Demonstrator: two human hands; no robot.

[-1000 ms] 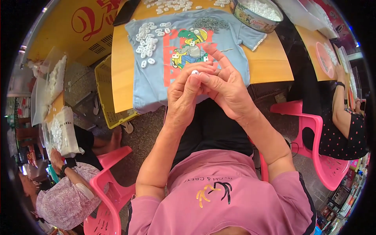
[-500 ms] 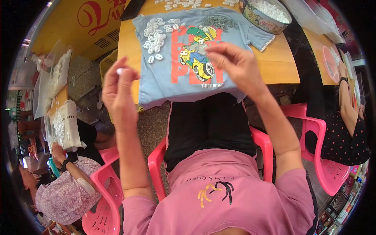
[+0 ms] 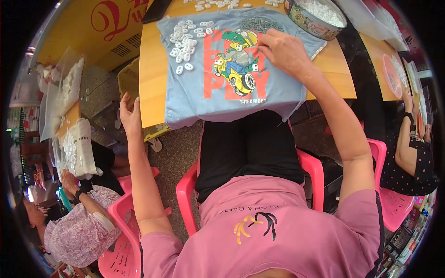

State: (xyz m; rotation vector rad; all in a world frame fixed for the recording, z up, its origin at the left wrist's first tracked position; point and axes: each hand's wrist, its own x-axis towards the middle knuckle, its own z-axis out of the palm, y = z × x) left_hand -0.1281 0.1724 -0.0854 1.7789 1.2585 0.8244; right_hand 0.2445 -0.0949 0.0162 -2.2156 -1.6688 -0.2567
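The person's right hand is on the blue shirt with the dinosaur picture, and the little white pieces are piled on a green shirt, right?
Not quite. The head view shows the small white plastic pieces piled on the same light blue cotton T-shirt with the dinosaur print, not on a green one. The right hand does rest on that shirt, near its top edge.

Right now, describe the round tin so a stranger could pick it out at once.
Start at the yellow wooden table draped with the light blue T-shirt. Beyond the shirt's far right corner, past the right hand, stands the round tin. It alone is a patterned metal container, filled with small white pieces.
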